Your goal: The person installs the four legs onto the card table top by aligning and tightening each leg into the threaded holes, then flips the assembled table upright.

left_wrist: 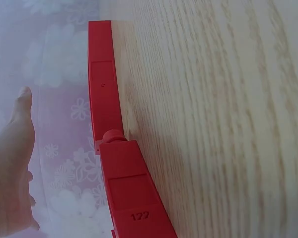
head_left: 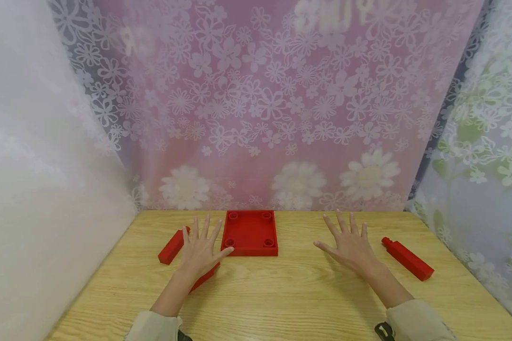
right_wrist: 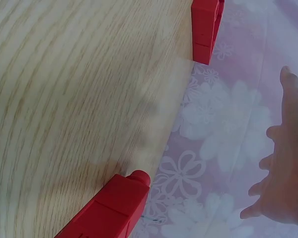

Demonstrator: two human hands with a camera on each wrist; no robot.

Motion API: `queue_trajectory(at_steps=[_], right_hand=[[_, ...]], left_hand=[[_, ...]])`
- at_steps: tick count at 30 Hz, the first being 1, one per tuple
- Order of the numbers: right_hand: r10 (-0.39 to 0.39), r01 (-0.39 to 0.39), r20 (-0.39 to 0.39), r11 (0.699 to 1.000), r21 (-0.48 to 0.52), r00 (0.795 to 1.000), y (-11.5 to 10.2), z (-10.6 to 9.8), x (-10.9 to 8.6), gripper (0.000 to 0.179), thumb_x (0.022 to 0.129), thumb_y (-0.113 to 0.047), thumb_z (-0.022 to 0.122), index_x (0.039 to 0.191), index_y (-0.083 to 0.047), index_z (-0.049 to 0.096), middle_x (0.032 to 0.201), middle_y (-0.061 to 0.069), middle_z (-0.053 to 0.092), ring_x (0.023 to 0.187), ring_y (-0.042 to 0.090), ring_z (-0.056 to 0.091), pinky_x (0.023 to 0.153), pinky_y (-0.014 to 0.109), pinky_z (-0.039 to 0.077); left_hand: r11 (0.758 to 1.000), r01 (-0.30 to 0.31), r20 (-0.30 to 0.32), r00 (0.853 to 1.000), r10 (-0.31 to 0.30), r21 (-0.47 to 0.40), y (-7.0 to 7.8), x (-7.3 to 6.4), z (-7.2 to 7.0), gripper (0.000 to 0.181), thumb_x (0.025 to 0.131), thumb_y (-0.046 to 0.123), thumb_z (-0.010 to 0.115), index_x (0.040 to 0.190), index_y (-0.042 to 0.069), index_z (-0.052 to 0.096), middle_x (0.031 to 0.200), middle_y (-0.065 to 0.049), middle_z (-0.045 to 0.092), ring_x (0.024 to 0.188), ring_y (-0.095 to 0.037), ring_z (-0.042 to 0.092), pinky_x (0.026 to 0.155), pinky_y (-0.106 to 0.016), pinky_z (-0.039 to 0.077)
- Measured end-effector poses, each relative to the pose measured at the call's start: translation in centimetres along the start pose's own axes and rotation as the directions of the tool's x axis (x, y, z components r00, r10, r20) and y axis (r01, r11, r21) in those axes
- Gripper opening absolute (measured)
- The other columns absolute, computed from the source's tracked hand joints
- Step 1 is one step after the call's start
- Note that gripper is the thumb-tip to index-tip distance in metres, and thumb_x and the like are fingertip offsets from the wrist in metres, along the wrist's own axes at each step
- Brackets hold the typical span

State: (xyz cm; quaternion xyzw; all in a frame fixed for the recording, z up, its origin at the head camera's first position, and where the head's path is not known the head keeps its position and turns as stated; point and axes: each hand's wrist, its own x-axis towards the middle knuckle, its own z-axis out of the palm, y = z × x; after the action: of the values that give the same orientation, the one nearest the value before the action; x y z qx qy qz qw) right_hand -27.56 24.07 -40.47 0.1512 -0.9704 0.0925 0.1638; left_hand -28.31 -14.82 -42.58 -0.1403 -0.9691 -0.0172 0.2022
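Observation:
My left hand (head_left: 198, 253) hovers above the table with its fingers spread, holding nothing. Partly hidden beneath it lies a red square bar (head_left: 205, 277), whose round-knobbed end shows in the left wrist view, with dark marks on its side (left_wrist: 134, 193). Another red bar (head_left: 171, 248) lies just to the left of that hand. Between the hands, at the back, sits a shallow red square tray (head_left: 251, 232) with a round socket in each corner. My right hand (head_left: 350, 244) is also spread and raised, with nothing in it. A third red bar (head_left: 407, 259) with a knobbed end lies to its right.
A light wood-grain table (head_left: 290, 303) carries all the red parts. Behind it hangs a pink flowered curtain (head_left: 256, 118). A pale sheet (head_left: 47, 166) closes off the left side and a flowered one (head_left: 486, 166) the right.

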Motion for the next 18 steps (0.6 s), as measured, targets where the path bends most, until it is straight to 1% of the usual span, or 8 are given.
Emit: queue_trajectory(at_steps=[4, 8, 11, 14, 16, 18], right_hand=[[-0.002, 0.002, 0.008, 1.000, -0.001, 1.000, -0.2, -0.1, -0.1, 0.082, 0.085, -0.063, 0.047, 0.147, -0.015, 0.024, 0.148, 0.022, 0.012, 0.131, 0.048, 0.002, 0.094, 0.070, 0.003], [0.004, -0.005, 0.030, 1.000, 0.010, 1.000, -0.8, -0.4, -0.1, 0.082, 0.086, -0.062, 0.046, 0.147, -0.012, 0.024, 0.148, 0.023, 0.011, 0.130, 0.049, 0.001, 0.094, 0.070, 0.003], [0.010, -0.011, 0.037, 1.000, 0.027, 0.999, -1.3, -0.4, 0.0, 0.082, 0.086, -0.061, 0.047, 0.146, -0.010, 0.026, 0.148, 0.024, 0.012, 0.130, 0.051, 0.002, 0.094, 0.070, 0.003], [0.006, -0.007, 0.021, 0.999, 0.039, 1.000, -1.8, -0.1, 0.2, 0.081, 0.085, -0.060, 0.049, 0.145, -0.010, 0.029, 0.147, 0.023, 0.015, 0.129, 0.051, 0.005, 0.093, 0.071, 0.006], [0.004, -0.005, 0.009, 0.999, 0.051, 1.000, -2.3, 0.4, 0.4, 0.081, 0.085, -0.060, 0.050, 0.144, -0.010, 0.030, 0.147, 0.023, 0.016, 0.129, 0.051, 0.007, 0.093, 0.071, 0.007], [-0.001, 0.001, -0.004, 0.998, 0.068, 1.000, -2.7, 1.1, 0.6, 0.081, 0.084, -0.060, 0.051, 0.144, -0.010, 0.031, 0.147, 0.022, 0.018, 0.129, 0.051, 0.008, 0.093, 0.071, 0.008]], left_hand=[[1.000, 0.003, 0.012, 1.000, -0.003, -0.014, 0.0, 0.0, 0.0, 0.084, 0.082, 0.070, 0.041, 0.147, 0.021, 0.024, 0.149, -0.016, 0.015, 0.133, -0.043, 0.002, 0.099, -0.064, 0.005], [0.999, 0.002, 0.027, 1.000, 0.000, -0.042, -0.2, 0.0, 0.2, 0.083, 0.082, 0.069, 0.041, 0.147, 0.020, 0.022, 0.150, -0.015, 0.013, 0.133, -0.042, 0.003, 0.101, -0.062, 0.004], [0.996, -0.003, 0.036, 0.999, 0.007, -0.094, -0.3, 0.0, 0.5, 0.083, 0.083, 0.068, 0.043, 0.148, 0.020, 0.021, 0.150, -0.015, 0.011, 0.133, -0.042, 0.003, 0.102, -0.060, 0.004], [0.987, -0.011, 0.033, 0.999, 0.017, -0.162, -0.6, 0.2, 1.0, 0.084, 0.083, 0.066, 0.045, 0.148, 0.018, 0.021, 0.150, -0.015, 0.012, 0.133, -0.042, 0.005, 0.102, -0.060, 0.007], [0.977, -0.016, 0.035, 0.999, 0.024, -0.211, -0.9, 0.3, 1.4, 0.084, 0.084, 0.064, 0.046, 0.148, 0.016, 0.021, 0.149, -0.016, 0.014, 0.133, -0.042, 0.008, 0.102, -0.060, 0.008], [0.962, -0.027, 0.033, 0.999, 0.037, -0.271, -1.2, 0.4, 1.9, 0.084, 0.084, 0.063, 0.048, 0.147, 0.014, 0.021, 0.148, -0.019, 0.018, 0.132, -0.043, 0.013, 0.101, -0.061, 0.011]])
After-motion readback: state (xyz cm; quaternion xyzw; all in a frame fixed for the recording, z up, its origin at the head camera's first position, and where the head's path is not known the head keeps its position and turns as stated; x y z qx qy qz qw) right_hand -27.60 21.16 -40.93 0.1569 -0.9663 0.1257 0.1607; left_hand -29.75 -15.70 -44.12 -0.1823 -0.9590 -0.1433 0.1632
